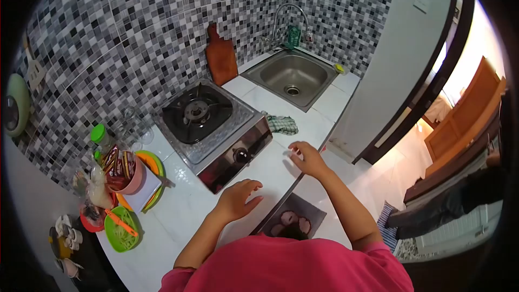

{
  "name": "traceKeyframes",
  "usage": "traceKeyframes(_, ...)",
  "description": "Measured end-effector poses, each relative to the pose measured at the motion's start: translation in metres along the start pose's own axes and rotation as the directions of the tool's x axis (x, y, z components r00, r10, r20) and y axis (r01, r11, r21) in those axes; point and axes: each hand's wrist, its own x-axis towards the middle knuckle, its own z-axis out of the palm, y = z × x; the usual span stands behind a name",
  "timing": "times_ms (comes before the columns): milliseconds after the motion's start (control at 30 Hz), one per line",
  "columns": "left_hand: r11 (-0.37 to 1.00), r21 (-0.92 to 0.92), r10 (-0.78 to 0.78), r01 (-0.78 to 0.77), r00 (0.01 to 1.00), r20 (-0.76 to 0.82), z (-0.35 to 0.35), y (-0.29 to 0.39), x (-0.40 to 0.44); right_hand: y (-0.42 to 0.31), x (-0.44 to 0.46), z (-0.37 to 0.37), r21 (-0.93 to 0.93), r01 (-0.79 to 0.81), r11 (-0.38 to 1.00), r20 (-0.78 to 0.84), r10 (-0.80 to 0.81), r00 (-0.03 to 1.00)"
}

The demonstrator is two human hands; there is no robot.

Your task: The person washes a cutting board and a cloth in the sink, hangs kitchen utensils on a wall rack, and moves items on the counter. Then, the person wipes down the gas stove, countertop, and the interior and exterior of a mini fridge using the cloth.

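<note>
My left hand (238,200) is held over the white counter in front of the stove, its thumb and fingers apart and nothing between them. To the right, my right hand (306,158) hovers near the counter's front edge, fingers slightly curled and apart, holding nothing. The single-burner stove (211,124), with a black knob on its front, stands just beyond both hands. A green checked cloth (282,124) lies on the counter between the stove and the sink, beyond my right hand.
A steel sink (292,75) is at the back, beside a brown cutting board (221,59). On the left are a green basket (122,232) with cut vegetables, an orange-handled tool, a pink container (132,178) of sachets and glasses. Another person's leg (432,216) shows at right.
</note>
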Motion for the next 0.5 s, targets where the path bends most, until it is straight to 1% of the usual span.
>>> traceKeyframes(67,0.999,0.033,-0.028,0.028,1.0,0.005,0.008,0.0,0.025,0.036,0.038,-0.001,-0.082,0.04,0.996,0.003,-0.039,0.999)
traceKeyframes(133,0.994,0.029,-0.101,0.101,0.995,0.01,0.015,0.002,0.05,0.068,0.074,0.008,-0.165,0.085,0.983,0.011,-0.085,0.996)
traceKeyframes(233,0.983,-0.035,-0.184,0.183,0.983,-0.029,0.036,-0.002,0.083,0.104,0.113,0.027,-0.325,0.227,0.918,0.035,-0.228,0.973)
traceKeyframes(267,0.979,-0.063,-0.198,0.195,0.979,-0.052,0.041,-0.004,0.098,0.121,0.119,0.033,-0.334,0.239,0.912,0.132,-0.206,0.97)
traceKeyframes(300,0.972,-0.053,-0.232,0.228,0.971,-0.066,0.047,-0.005,0.113,0.128,0.126,0.033,-0.362,0.26,0.895,0.213,-0.192,0.958)
traceKeyframes(367,0.953,-0.039,-0.303,0.301,0.949,-0.086,0.059,-0.001,0.141,0.153,0.147,0.03,-0.26,0.373,0.891,0.303,-0.291,0.907)
traceKeyframes(400,0.951,-0.026,-0.31,0.309,0.944,-0.114,0.063,0.002,0.156,0.161,0.154,0.025,-0.233,0.382,0.894,0.293,-0.31,0.904)
traceKeyframes(467,0.944,0.002,-0.324,0.329,0.931,-0.166,0.069,0.007,0.185,0.149,0.176,-0.015,0.016,0.234,0.972,0.459,-0.215,0.862)
traceKeyframes(500,0.95,0.068,-0.279,0.305,0.925,-0.258,0.071,0.007,0.2,0.138,0.187,-0.04,0.122,0.134,0.983,0.547,-0.18,0.818)
